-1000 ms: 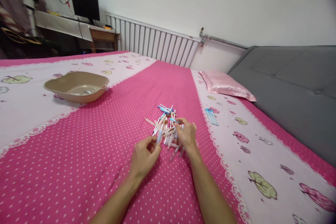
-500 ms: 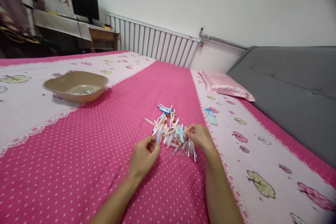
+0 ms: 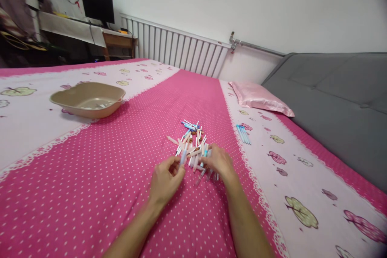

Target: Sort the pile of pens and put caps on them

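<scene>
My left hand (image 3: pixel 167 177) is closed on a pale lilac-blue pen (image 3: pixel 183 156), held upright between thumb and fingers at the near left of the pile. Over the pile's right side, my right hand (image 3: pixel 218 162) has its thumb and fingers around a light blue pen (image 3: pixel 206 153), partly hidden by them. The heap of pens (image 3: pixel 193 141) holds white sticks like refills, pale pink barrels and brownish pieces, with dark blue pens (image 3: pixel 191 127) at its far end. Clear barrels (image 3: pixel 200 177) lie at the near side, partly under my right hand.
Several light blue pens (image 3: pixel 243 134) lie side by side right of the heap. A beige plastic basin (image 3: pixel 87 109) with some white pieces inside stands at the left on the pink bedspread (image 3: pixel 145 117). A pink pillow (image 3: pixel 261 98) rests by the grey headboard (image 3: pixel 332 84).
My right hand has moved left across the pile, onto the light blue pen, covering clear barrels that showed before. My left hand keeps its pen in nearly the same place.
</scene>
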`<act>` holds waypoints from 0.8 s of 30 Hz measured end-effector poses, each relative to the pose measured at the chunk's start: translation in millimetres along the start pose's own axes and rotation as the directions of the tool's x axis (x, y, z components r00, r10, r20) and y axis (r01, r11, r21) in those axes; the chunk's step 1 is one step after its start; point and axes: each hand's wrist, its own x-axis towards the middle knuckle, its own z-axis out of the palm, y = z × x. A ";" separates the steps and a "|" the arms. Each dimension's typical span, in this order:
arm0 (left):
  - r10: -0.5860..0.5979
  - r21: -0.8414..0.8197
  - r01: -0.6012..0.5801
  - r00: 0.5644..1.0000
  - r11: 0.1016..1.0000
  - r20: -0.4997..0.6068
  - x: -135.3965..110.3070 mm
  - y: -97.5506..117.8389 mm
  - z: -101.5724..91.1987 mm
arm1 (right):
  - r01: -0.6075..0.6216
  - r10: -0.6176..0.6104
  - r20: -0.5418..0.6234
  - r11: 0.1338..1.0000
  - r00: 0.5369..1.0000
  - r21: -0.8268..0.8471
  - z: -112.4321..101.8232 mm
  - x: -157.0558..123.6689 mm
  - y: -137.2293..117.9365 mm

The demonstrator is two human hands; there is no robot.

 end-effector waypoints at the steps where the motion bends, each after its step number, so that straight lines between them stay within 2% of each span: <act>1: 0.000 0.005 0.000 1.000 1.000 0.000 0.1 0.0 0.0 | 0.001 0.000 0.010 1.000 1.000 -0.004 0.6 0.3 -0.2; 13: 0.002 0.029 -0.002 1.000 1.000 0.015 -1.5 -2.8 -0.3 | 0.032 -0.033 0.061 0.999 0.998 0.025 0.2 2.5 5.2; 20: -0.004 0.018 0.004 1.000 1.000 0.012 0.3 0.5 0.7 | 0.058 -0.061 0.033 0.994 0.998 0.090 1.3 2.5 5.9; 24: 0.007 0.023 -0.007 1.000 1.000 0.009 0.3 -0.2 1.0 | 0.126 -0.125 -0.016 0.981 0.992 0.145 -2.2 0.5 4.2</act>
